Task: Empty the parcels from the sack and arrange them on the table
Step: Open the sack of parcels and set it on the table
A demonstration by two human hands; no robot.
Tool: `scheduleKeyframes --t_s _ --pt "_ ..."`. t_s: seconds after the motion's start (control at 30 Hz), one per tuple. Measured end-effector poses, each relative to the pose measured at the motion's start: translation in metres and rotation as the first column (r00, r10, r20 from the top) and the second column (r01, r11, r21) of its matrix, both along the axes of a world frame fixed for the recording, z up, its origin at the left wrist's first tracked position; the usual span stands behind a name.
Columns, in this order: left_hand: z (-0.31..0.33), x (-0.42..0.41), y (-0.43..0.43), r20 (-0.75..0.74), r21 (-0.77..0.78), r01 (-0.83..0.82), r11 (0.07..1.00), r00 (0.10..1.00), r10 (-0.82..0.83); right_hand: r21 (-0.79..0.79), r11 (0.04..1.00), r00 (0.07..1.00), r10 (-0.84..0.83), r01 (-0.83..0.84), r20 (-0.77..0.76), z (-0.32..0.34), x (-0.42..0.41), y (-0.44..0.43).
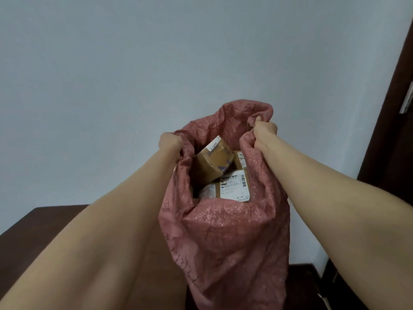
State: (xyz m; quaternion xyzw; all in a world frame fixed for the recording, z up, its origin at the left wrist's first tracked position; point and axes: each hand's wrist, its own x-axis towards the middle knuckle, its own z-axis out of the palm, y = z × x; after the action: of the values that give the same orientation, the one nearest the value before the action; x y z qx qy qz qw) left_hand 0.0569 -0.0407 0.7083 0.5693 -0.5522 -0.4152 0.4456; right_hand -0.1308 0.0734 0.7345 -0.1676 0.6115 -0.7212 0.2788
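Background: plain pale wall (134,63) filling the upper frame, dark door (395,142) at the right edge
Surface: dark wooden table (33,233), lower left, partly behind the forearms
Sack (232,247): pink, woven, upright at centre and lower centre
Left hand (170,142): clenched on the rim, left of centre
Right hand (266,129): bunching the rim, right of centre
Parcels (212,163): brown labelled boxes, all inside the mouth
Likely reason: rim pulled apart to expose the contents for removal

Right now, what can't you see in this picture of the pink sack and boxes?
Head view: parcel count; the sack hides everything below the top boxes.
Head view: fingers of the left hand and right hand, buried in rim folds.
Head view: print on the label, too blurred.
Head view: most of the table, behind arms and sack.
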Motion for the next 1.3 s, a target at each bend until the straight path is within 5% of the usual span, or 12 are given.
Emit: scheduleKeyframes --t_s 0.53,0.83,1.3 --pt "0.039 0.18 -0.096 0.034 -0.234 0.034 0.972 0.999 -0.026 -0.027 1.0 0.999 0.013 -0.014 -0.037 0.025 0.17 -0.097" --pt "0.021 0.291 -0.173 0.044 -0.159 0.083 0.984 0.996 -0.077 -0.04 0.999 0.993 0.022 -0.018 0.118 -0.013 0.282 -0.154" --pt "-0.041 0.398 -0.214 0.068 -0.067 -0.051 0.996 0.996 0.056 0.123 0.96 0.966 0.24 -0.251 0.098 -0.081 0.376 -0.223"
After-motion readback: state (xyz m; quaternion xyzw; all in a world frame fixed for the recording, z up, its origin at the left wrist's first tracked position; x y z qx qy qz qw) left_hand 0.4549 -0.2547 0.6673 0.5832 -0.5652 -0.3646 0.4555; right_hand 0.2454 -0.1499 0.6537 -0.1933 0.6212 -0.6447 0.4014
